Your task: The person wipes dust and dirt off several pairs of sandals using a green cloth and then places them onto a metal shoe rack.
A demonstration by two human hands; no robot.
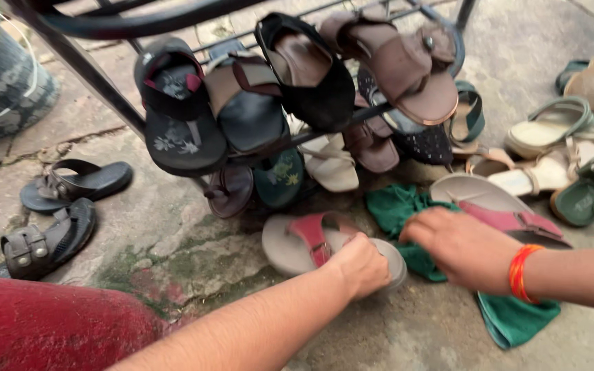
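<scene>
- Left hand (360, 266), lower centre of the frame: fingers curled over the near edge of a beige sandal with a red strap (309, 242), gripping it where it lies on the stone floor (173, 227).
- Right hand (456, 246), right of centre: palm down, fingers bent onto a green cloth (397, 209); whether it pinches the cloth or only presses on it cannot be told from this angle.
- The green cloth spreads from just right of the held sandal, under the right hand, to the lower right of the frame.
- A second beige sandal with a red strap (496, 209) lies just beyond the right hand, partly on the cloth.
- An orange bangle (521, 273) circles the right wrist.
- A black metal shoe rack (97, 82) crosses the upper frame, loaded with dark sandals.
- Two black sandals (56, 213) lie at left, well apart from both hands.
</scene>
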